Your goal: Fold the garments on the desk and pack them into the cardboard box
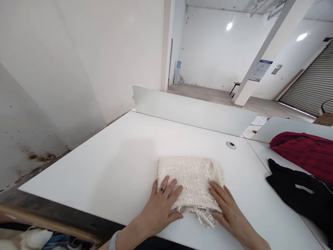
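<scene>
A cream lace garment (192, 178) lies folded into a rough rectangle on the white table (117, 149). Some of its lacy trim hangs loose at the near edge. My left hand (163, 205), with a dark ring on one finger, rests spread on the garment's left near corner. On the right side, my right hand (225, 205) lies with fingers stretched over the edge of the fabric. Neither hand grips the cloth; both are open and touch it from above. The underside of the garment is hidden.
A low pale divider (192, 109) stands along the table's far edge. A round cable hole (231, 145) is near it. To the right lie a black garment (299, 187) and a red plaid garment (304, 149). More clothes (39, 239) sit in a container at lower left.
</scene>
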`<action>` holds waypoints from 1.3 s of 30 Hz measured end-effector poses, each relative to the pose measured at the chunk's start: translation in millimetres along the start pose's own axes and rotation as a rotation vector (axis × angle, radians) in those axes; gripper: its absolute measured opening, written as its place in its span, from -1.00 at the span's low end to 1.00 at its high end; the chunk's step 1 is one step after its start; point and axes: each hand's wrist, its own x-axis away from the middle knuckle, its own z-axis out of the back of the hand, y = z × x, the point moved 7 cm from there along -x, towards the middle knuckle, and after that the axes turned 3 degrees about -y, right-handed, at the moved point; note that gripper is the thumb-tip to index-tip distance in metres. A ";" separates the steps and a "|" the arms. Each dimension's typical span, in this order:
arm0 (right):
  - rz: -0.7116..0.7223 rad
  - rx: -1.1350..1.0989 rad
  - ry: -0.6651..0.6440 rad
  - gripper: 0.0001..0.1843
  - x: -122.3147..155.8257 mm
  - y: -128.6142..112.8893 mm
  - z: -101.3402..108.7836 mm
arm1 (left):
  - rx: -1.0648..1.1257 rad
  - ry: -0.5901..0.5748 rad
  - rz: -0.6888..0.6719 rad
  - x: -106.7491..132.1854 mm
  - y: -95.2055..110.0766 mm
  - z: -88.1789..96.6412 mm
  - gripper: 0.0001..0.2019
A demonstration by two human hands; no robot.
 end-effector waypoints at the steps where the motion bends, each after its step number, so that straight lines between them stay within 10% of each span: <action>1: 0.034 -0.022 -0.009 -0.23 0.9 -3.2 7.4 | 0.008 -0.002 -0.013 0.2 0.8 3.6 -0.23; 10: 0.058 0.025 0.005 -0.58 -10.9 -19.7 24.1 | -0.020 0.126 -0.111 -7.1 12.9 18.0 -0.55; 18: 0.010 0.017 0.207 -0.60 -5.8 -21.9 34.1 | -0.087 0.183 -0.139 -3.7 19.6 43.8 -0.44; 25: 0.042 -0.047 0.002 -0.45 3.0 -40.5 13.7 | -0.083 0.032 -0.110 10.2 8.1 3.3 -0.24; 31: -0.179 -0.336 0.158 -0.62 -4.6 -8.4 50.9 | 0.247 0.007 -0.119 18.5 8.3 36.1 -0.38; 35: -0.427 -0.420 0.316 -0.63 -5.1 24.1 48.3 | 0.465 0.243 0.134 20.7 -25.4 53.7 -0.62; 39: -0.516 -0.366 0.317 -0.56 2.8 39.5 25.8 | 0.593 0.294 0.361 22.7 -62.1 30.1 -0.43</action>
